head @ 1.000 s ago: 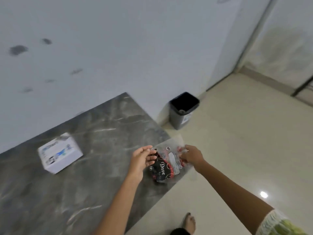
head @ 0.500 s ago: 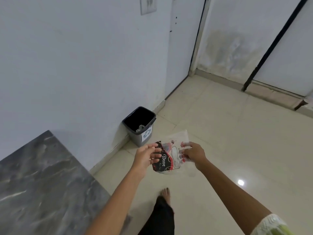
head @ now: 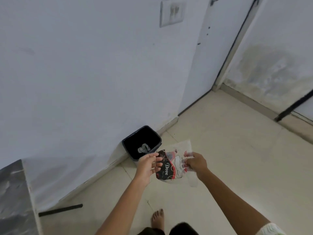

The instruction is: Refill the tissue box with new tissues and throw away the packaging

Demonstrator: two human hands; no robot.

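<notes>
Packaging (head: pixel 171 164) looks empty and flattened, held just below centre of the frame, so I'd guess the refill part is done, though the tissue box isn't in view to confirm. Right hand (head: pixel 196 162) is pinched on its right edge; left hand (head: pixel 147 164) sits at its left edge with fingers loosely spread, and I can't tell if it really grips. Only the toss looks left: the bin (head: pixel 142 142) stands open against the wall just above and left of the hands, with 1 crumpled scrap inside.
</notes>
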